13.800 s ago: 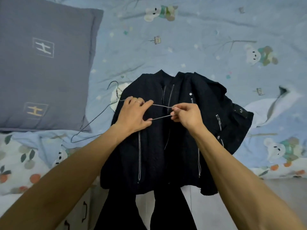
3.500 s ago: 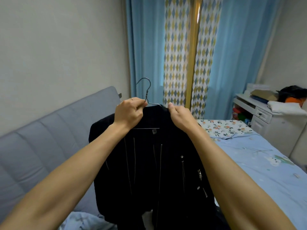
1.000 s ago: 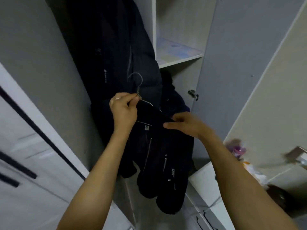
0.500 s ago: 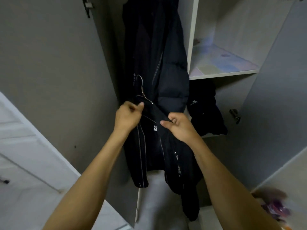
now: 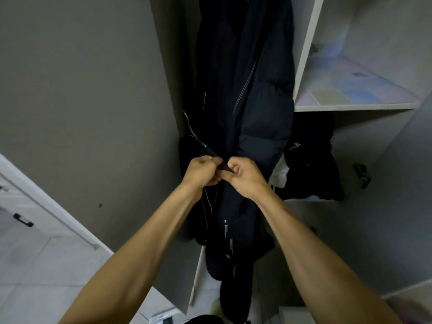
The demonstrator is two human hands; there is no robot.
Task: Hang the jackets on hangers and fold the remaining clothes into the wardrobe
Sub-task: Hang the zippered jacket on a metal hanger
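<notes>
Pinching the black jacket (image 5: 224,220) at its collar: your left hand (image 5: 203,170) and right hand (image 5: 245,176) are both clenched on fabric, touching.
Risk: the wire hanger (image 5: 194,134) juts up-left of your grip, unhooked; loosen and the jacket may slide off. It dangles below your fists, against the hanging puffer coat (image 5: 252,90), inside the wardrobe (image 5: 306,52).

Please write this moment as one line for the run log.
stage: hanging | left hand: gripping black jacket collar | right hand: gripping same collar | hanger: hook free, off rail | place: wardrobe
</notes>
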